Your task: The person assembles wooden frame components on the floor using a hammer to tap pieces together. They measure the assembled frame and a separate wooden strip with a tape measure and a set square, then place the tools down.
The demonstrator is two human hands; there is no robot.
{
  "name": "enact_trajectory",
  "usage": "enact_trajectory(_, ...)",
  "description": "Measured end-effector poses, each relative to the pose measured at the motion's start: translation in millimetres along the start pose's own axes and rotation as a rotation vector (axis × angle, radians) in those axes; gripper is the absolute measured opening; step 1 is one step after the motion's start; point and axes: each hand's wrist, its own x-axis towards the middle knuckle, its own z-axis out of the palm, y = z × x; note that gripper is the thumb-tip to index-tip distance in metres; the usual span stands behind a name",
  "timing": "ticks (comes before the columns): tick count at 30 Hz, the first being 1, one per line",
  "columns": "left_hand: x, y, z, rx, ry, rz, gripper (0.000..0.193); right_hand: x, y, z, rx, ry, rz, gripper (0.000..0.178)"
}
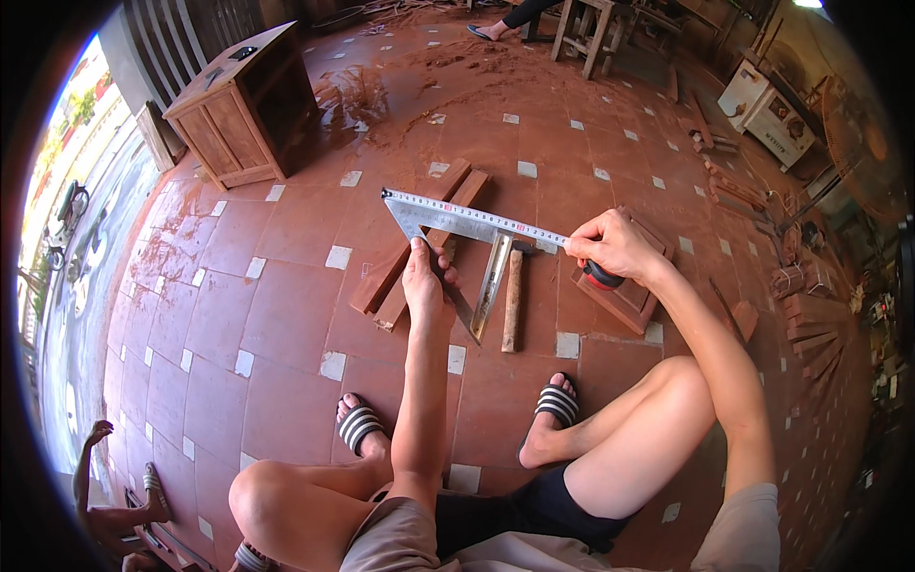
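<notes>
My left hand is closed on a triangular metal square, its thumb on the slanted arm. The square is held above the floor. In my right hand is a tape measure with a red and black case. Its pulled-out white blade runs along the square's long top edge, with the hooked end at the square's left corner. Beneath the square, two reddish-brown wooden bars lie crosswise on the tiles. A hammer with a pale wooden handle rests beside them. Below my right hand lies a wooden panel.
A wooden cabinet stands at the far left. Stacked wood pieces line the right side, with a white machine box behind. Another person's arm and leg show at the lower left. A wooden stool stands at the back.
</notes>
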Motion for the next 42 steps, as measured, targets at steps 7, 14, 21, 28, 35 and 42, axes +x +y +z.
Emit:
enact_trajectory(7, 1, 1, 0, 0.009, 0.023, -0.025, 0.036, 4, 10, 3, -0.041, 0.064, -0.038, 0.022)
enact_trajectory(14, 1, 1, -1, -0.015, 0.003, -0.07, 0.036, 3, 8, 0, -0.11, 0.085, -0.07, 0.023)
enact_trajectory(21, 1, -1, 1, -0.057, -0.032, -0.087, 0.038, 4, 10, 1, -0.165, 0.112, -0.088, 0.023)
enact_trajectory(28, 1, -2, 1, -0.052, -0.04, -0.089, 0.038, 5, 14, 1, -0.185, 0.138, -0.115, 0.023)
enact_trajectory(35, 2, -3, -1, -0.05, -0.041, -0.086, 0.039, 4, 12, 1, -0.198, 0.119, -0.117, 0.022)
enact_trajectory(42, 3, -4, -2, -0.052, -0.026, -0.088, 0.039, 6, 16, 1, -0.193, 0.112, -0.104, 0.022)
